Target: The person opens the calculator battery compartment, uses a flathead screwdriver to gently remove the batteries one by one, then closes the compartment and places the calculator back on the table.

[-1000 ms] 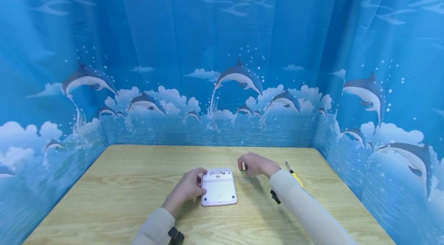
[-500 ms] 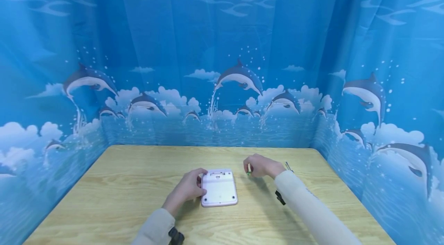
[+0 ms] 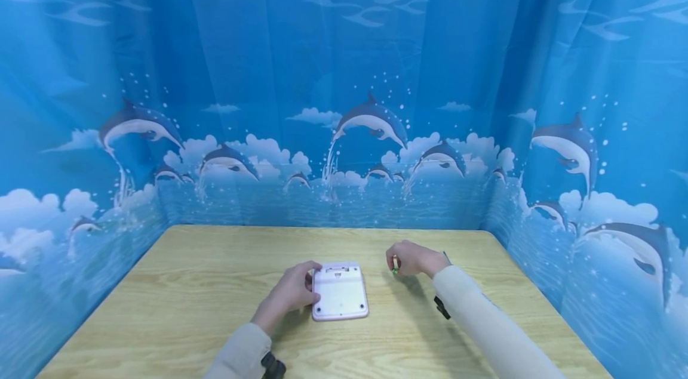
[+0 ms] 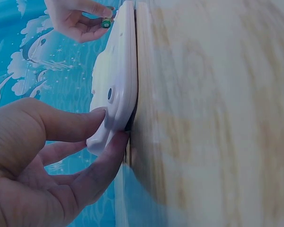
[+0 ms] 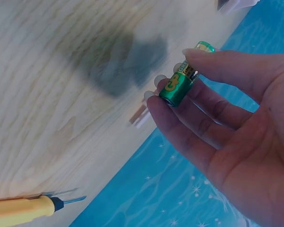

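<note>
A pale pink-white calculator (image 3: 340, 295) lies back side up on the table, with a recess near its far edge. My left hand (image 3: 292, 288) grips its left side, thumb on the back and fingers at the edge, as the left wrist view (image 4: 52, 156) also shows. To the right of the calculator, my right hand (image 3: 411, 258) is held above the table. Its thumb and fingertips pinch a small green and gold battery (image 5: 180, 85). No contact shows between the battery and the calculator.
A yellow-handled screwdriver (image 5: 28, 209) lies on the wooden table (image 3: 215, 265); the right arm mostly hides it in the head view. A small pale pink piece (image 5: 141, 117) shows behind the right fingers. A blue dolphin-print curtain (image 3: 344, 68) surrounds the table.
My right hand has moved to the right, away from the calculator, with the battery in its fingers. The forearm now covers most of the screwdriver. My left hand and the calculator stay put.
</note>
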`<state>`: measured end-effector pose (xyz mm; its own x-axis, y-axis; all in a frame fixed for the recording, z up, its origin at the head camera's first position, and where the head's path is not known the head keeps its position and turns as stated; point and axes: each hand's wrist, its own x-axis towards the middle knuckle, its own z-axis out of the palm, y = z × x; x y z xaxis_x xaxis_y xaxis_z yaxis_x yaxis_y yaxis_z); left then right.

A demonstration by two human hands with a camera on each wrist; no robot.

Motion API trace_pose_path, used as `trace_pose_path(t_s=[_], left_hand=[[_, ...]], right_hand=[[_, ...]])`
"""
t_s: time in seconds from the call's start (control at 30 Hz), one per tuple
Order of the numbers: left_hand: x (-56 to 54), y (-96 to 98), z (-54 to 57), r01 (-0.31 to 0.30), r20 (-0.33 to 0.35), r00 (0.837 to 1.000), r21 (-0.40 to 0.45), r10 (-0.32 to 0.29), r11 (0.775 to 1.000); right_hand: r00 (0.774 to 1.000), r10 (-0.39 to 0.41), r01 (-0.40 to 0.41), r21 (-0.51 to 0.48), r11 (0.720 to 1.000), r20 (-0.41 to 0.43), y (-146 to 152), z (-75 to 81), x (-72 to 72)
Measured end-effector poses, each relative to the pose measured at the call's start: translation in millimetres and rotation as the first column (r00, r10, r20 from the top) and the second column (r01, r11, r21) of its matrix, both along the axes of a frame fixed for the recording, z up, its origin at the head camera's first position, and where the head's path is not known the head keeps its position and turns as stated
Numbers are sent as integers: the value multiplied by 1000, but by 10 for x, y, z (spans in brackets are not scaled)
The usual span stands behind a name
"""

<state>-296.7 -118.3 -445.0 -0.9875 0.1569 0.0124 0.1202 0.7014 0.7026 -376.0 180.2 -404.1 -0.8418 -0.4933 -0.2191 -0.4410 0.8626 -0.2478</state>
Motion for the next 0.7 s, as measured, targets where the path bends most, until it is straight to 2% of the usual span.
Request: trace_pose_path(t_s=[0.5, 0.7], left_hand=[[-4, 8, -15, -13, 10, 1000, -8, 13, 1000], [0, 4, -2, -9, 4, 1000, 1, 9, 1000]], right_hand=[[1000, 3, -3, 6, 1000, -15, 165, -9, 35], [999, -50, 50, 12, 999, -2, 229, -25, 11]])
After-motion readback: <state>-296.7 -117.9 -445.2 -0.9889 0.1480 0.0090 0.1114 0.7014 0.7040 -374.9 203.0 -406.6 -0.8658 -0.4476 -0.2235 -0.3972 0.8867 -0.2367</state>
